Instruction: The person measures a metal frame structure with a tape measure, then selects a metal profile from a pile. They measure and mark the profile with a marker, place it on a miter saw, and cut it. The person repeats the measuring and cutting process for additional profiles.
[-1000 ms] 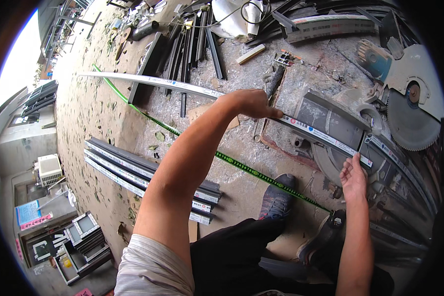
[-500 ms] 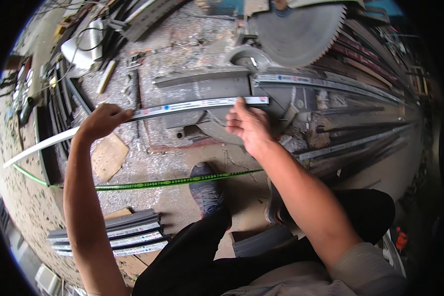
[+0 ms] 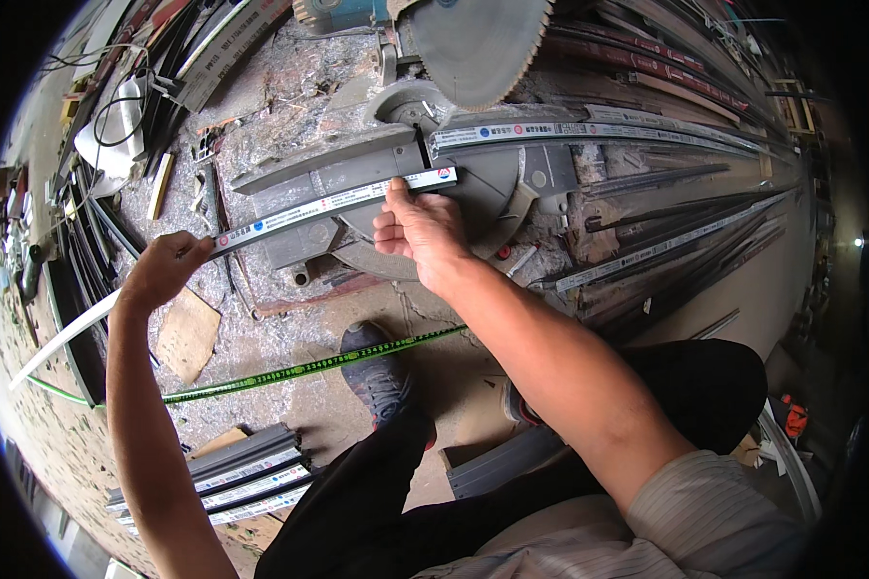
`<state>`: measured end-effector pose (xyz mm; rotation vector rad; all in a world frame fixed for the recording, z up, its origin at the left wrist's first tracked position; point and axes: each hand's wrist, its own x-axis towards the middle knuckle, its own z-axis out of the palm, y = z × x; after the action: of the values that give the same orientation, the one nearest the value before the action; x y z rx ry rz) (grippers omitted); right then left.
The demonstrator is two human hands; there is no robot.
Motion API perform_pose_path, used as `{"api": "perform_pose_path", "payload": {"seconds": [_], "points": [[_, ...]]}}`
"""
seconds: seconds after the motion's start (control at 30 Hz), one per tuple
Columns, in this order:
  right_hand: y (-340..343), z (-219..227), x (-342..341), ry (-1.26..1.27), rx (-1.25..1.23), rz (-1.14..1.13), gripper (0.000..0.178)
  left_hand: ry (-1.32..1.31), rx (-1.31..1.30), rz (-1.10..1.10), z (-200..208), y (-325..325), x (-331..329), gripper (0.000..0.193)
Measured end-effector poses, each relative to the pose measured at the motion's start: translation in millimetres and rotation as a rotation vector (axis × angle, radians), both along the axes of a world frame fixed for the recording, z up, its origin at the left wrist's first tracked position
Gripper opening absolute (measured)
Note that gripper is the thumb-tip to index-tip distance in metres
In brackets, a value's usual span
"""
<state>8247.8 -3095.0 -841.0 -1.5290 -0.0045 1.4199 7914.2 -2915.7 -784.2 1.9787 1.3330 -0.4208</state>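
Note:
A long, narrow profile strip (image 3: 304, 213) with a white printed film along its face lies across the grey base of a cut-off saw (image 3: 309, 183). My left hand (image 3: 167, 265) is closed around it left of the base. With the thumb on top and fingers curled beneath, my right hand (image 3: 423, 230) grips the strip near its right end. Above and beyond that end is the raised toothed saw blade (image 3: 473, 53). Another film-covered profile (image 3: 512, 133) rests on the right side of the base, apart from the held strip.
A green tape measure (image 3: 261, 381) stretches across the floor, over my shoe (image 3: 377, 372). Short cut profiles (image 3: 251, 478) are stacked at lower left. Long profiles (image 3: 666, 251) lie to the right. Dark strips, a wooden block (image 3: 160, 186) and a flat board piece (image 3: 187, 333) lie at left.
The whole view has shifted and tilted, so the saw and hands appear farther left. Both hands keep hold of the strip, which shows no clear movement against the saw base.

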Motion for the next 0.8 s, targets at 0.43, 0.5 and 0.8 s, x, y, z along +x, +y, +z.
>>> {"api": "perform_pose_path", "payload": {"seconds": [0.43, 0.5, 0.8], "points": [[-10, -3, 14, 0.034, 0.066, 0.064, 0.043, -0.108, 0.027, -0.04, -11, -19, 64, 0.053], [-16, -1, 27, -0.058, 0.107, 0.045, 0.043, -0.113, 0.042, -0.057, -11, -19, 62, 0.051], [-32, 12, 212, -0.648, -0.159, -0.427, 0.034, -0.074, 0.018, -0.082, -13, -16, 65, 0.051]]}}
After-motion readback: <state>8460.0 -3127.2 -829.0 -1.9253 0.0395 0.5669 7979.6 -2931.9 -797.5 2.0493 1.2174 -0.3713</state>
